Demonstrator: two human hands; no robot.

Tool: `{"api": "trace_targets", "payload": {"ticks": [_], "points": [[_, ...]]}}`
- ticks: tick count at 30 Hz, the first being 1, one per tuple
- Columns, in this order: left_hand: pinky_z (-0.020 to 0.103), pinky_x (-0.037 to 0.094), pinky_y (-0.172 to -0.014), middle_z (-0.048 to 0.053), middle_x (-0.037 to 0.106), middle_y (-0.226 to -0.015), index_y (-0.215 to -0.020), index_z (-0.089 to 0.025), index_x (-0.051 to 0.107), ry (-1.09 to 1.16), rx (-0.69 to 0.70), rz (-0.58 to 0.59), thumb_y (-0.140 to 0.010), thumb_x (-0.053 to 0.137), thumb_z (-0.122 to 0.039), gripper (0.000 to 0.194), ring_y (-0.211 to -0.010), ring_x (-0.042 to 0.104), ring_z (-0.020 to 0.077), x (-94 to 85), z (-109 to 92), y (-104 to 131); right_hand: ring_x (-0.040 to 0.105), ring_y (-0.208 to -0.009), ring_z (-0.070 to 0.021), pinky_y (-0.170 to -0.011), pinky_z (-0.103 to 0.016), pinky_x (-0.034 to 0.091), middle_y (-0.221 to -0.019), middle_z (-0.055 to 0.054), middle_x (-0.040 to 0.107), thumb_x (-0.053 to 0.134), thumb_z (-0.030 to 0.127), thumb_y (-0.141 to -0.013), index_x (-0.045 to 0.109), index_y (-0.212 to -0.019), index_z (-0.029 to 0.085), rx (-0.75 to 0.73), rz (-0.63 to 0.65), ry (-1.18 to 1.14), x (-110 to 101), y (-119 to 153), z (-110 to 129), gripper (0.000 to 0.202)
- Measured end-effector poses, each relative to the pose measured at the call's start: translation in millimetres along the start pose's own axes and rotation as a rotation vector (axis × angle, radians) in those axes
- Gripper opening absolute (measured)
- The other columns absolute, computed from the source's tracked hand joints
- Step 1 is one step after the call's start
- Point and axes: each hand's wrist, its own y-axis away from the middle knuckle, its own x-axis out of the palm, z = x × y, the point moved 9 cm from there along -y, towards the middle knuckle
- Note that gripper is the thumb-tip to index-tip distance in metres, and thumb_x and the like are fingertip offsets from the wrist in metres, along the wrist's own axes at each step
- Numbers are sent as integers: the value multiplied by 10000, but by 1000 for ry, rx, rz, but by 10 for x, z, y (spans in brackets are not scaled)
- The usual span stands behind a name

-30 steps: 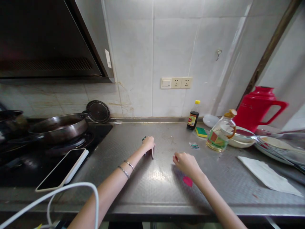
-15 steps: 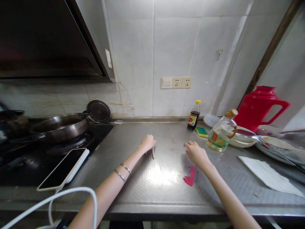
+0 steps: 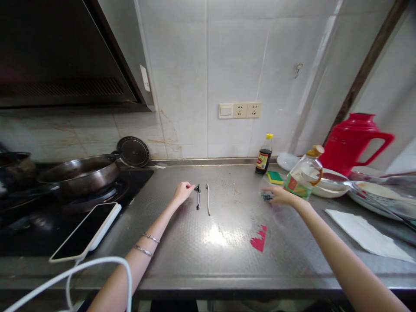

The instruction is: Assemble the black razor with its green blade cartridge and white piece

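Observation:
My left hand (image 3: 183,192) is closed in a pinch at the upper end of a thin dark strip (image 3: 198,200) with a green tip; the strip lies lengthwise on the steel counter. Just right of it, a thin beige cord (image 3: 208,200) lies almost parallel, untouched. Over to the right, my right hand (image 3: 280,195) has its fingers closed at a small dark, shiny bundle (image 3: 266,196), whose kind I cannot make out. This hand is just in front of the oil jug (image 3: 297,182) and partly covers its base. A torn red piece (image 3: 259,239) lies nearer the counter's front.
A dark sauce bottle (image 3: 263,158) and a green-yellow sponge (image 3: 274,177) stand behind my right hand. Dishes (image 3: 373,199), a red thermos (image 3: 354,141) and a white napkin (image 3: 365,234) occupy the right. A pan (image 3: 81,175) and a phone (image 3: 85,232) with a white cable are left.
My left hand has moved left off the beige cord, uncovering it and the dark strip. My right hand has shifted right and slightly back, and the dark bundle shows at its fingers.

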Motion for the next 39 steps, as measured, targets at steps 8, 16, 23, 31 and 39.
{"api": "trace_targets", "payload": {"ticks": [8, 16, 23, 31, 39], "points": [[217, 335, -576, 5, 579, -583, -584, -149, 578, 32, -32, -20, -750, 481, -385, 304, -608, 516, 131, 12, 189, 27, 582, -961, -213, -796, -258, 430, -1076, -118, 628, 587, 78, -572, 516, -1189, 114, -27, 106, -92, 103, -58, -45, 622], [219, 334, -565, 14, 593, -590, -591, -150, 574, 30, -60, -14, -749, 498, -352, 268, -590, 527, 133, 72, 270, 78, 567, -887, -182, -779, -261, 407, -1022, -117, 598, 583, 179, -651, 368, -1241, 88, -85, -8, -267, 50, -61, 405, 635], [218, 333, -555, 27, 619, -617, -639, -148, 604, -17, -84, 13, -764, 501, -362, 268, -591, 542, 133, 92, 258, 192, 495, -927, -174, -801, -264, 369, -1041, -90, 570, 572, 131, -628, 359, -1247, 120, -265, 10, -373, 133, -208, 1440, 654], [219, 346, -582, 50, 659, -716, -696, -150, 638, -60, -82, 62, -776, 506, -340, 246, -657, 569, 138, 185, 171, 257, 460, -988, -212, -827, -307, 347, -1052, -89, 565, 605, 125, -590, 387, -1242, 134, -318, 18, -402, 289, -295, 1746, 688], [222, 332, -574, 57, 672, -759, -725, -164, 655, -120, -98, 77, -777, 513, -341, 233, -684, 573, 150, 195, 73, 300, 515, -907, -188, -836, -336, 363, -1039, -81, 581, 591, 112, -583, 413, -1231, 158, -346, -47, -477, 367, -334, 1650, 673]]}}
